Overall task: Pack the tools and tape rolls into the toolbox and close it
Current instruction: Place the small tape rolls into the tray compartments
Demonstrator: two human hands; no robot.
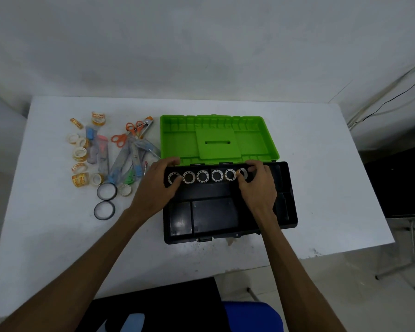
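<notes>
The toolbox [290, 207] stands open on the white table, its green lid [216, 137] folded back. A black tray sits in the base, and several small tape rolls [203, 176] stand in a row in its far compartment. My right hand [258, 185] pinches the rightmost small tape roll [243, 173] in that row. My left hand [157, 185] rests on the tray's left end, thumb touching the leftmost roll [174, 177], fingers over the far rim. Left of the box lie orange-handled scissors [125, 135], utility knives [102, 149] and more tape rolls [80, 179].
Two dark tape rolls [106, 200] lie on the table near my left forearm. The table's [321, 144] right edge drops to a floor with a metal frame [412, 250]. Cables run along the wall at the right. A blue seat [252, 317] is below.
</notes>
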